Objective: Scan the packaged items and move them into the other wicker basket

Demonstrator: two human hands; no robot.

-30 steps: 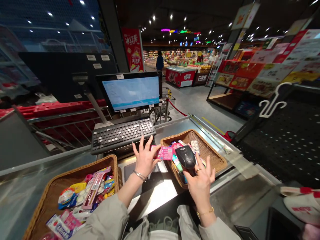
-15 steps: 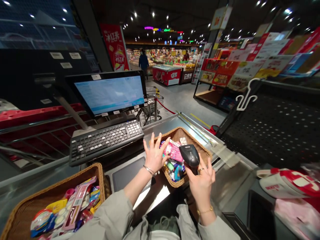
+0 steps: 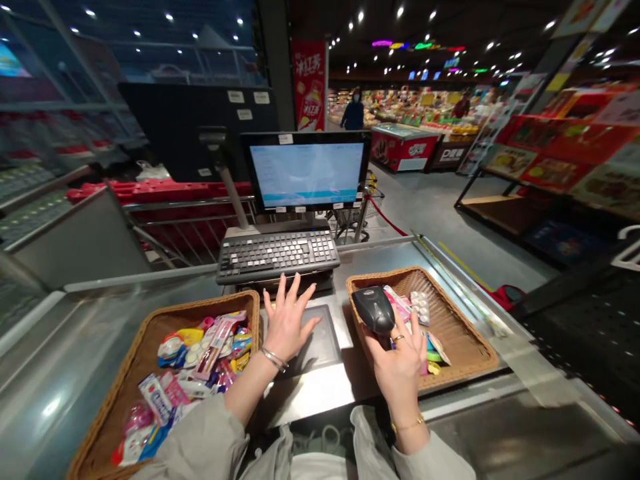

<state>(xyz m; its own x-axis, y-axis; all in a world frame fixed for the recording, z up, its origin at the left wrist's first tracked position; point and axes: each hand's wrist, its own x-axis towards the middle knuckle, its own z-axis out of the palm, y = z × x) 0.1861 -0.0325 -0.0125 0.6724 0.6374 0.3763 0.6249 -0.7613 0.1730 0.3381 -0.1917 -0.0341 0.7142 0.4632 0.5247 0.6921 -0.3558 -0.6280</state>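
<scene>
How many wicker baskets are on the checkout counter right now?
2: the left basket, piled with packaged goods, and the right basket, beneath the handheld barcode scanner. Others outside the view can't be ruled out.

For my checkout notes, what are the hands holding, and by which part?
The right hand grips a black handheld barcode scanner by its handle, head sticking out above; the left hand is open, holding nothing.

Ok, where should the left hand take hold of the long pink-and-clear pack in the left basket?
Pinch the long pink-and-clear pack near its upper end, coming from above and from the right. It lies diagonally on top of the pile of packets in the wicker basket, so that end looks free and points toward the left hand. Its narrow shape should fit between thumb and fingers.
</scene>
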